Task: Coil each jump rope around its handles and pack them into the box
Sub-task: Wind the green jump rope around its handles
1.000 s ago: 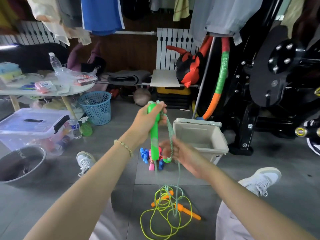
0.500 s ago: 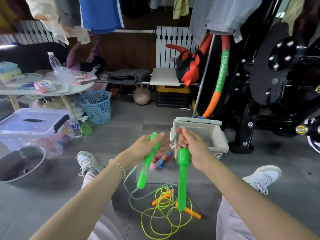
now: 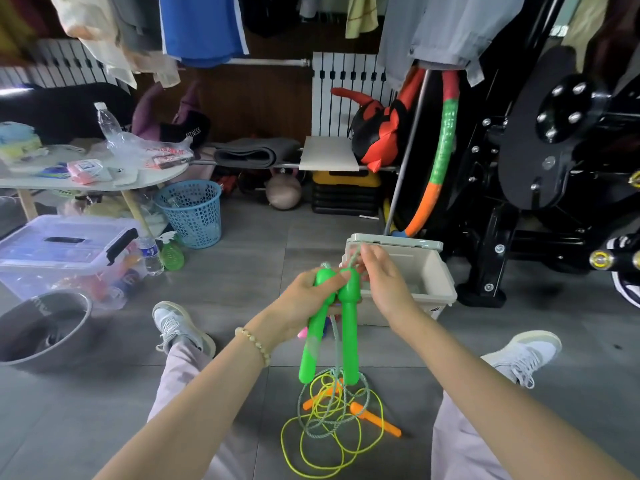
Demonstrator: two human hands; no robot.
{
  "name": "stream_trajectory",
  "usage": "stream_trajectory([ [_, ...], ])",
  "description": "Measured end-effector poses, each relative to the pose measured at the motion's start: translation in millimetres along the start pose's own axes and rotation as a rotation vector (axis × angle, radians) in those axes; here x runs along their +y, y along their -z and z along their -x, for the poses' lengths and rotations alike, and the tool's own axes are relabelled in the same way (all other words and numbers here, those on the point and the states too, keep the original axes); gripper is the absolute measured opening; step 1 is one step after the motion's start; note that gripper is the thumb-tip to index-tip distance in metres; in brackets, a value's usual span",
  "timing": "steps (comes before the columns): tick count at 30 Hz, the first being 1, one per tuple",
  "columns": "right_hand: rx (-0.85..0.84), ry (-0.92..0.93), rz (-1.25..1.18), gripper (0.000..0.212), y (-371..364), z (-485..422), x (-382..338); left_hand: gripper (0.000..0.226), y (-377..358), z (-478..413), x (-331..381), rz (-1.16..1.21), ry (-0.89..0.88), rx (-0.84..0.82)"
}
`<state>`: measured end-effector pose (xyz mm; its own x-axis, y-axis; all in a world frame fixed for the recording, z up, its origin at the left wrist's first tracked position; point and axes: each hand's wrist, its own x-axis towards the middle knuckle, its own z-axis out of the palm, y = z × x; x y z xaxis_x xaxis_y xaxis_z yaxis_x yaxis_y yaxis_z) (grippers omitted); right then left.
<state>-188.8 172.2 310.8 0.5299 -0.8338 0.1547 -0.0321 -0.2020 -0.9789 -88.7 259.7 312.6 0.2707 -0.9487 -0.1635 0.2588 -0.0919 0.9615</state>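
My left hand (image 3: 304,303) grips the tops of two green jump-rope handles (image 3: 348,334), held side by side and pointing down. My right hand (image 3: 381,278) pinches the pale green cord (image 3: 332,403) of that rope just above the handle tops. The cord hangs down to a loose pile on the floor. Below lies a second rope with orange handles (image 3: 375,419) and a yellow cord (image 3: 311,459), uncoiled. The beige box (image 3: 440,292) stands open on the floor right behind my hands. A pink and blue item (image 3: 304,332) shows beneath my left hand, mostly hidden.
A clear lidded storage bin (image 3: 69,251) and a metal bowl (image 3: 41,327) sit at the left. A blue mesh basket (image 3: 190,213) stands under a cluttered table (image 3: 104,174). A black exercise machine (image 3: 554,168) fills the right. My shoes (image 3: 176,327) flank the ropes.
The two green handles, held apart in separate hands before, are now together in my left hand. My right hand let go of its handle and took hold of the cord.
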Motion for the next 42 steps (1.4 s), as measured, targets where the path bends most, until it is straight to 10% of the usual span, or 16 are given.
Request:
stream_trajectory([
  [6,-0.341,-0.269,-0.150,0.031,-9.6,26.5,5.5,0.025,9.7,-13.9,18.7,0.172,-0.090,0.160],
  [25,-0.439,-0.243,-0.155,0.014,-9.0,37.4,-2.8,0.022,7.6,-3.3,18.5,-0.109,-0.057,-0.056],
  [31,-0.041,-0.012,0.202,0.033,14.4,19.7,-7.0,0.016,17.8,0.0,31.1,0.002,-0.079,-0.046],
  [36,-0.191,0.341,0.188,0.061,22.4,1.3,-38.6,0.015,2.2,11.1,34.5,-0.097,-0.026,-0.207],
  [42,-0.317,0.371,0.201,0.047,21.5,-6.5,-56.2,0.014,-7.9,20.5,40.7,-0.075,-0.021,-0.314],
])
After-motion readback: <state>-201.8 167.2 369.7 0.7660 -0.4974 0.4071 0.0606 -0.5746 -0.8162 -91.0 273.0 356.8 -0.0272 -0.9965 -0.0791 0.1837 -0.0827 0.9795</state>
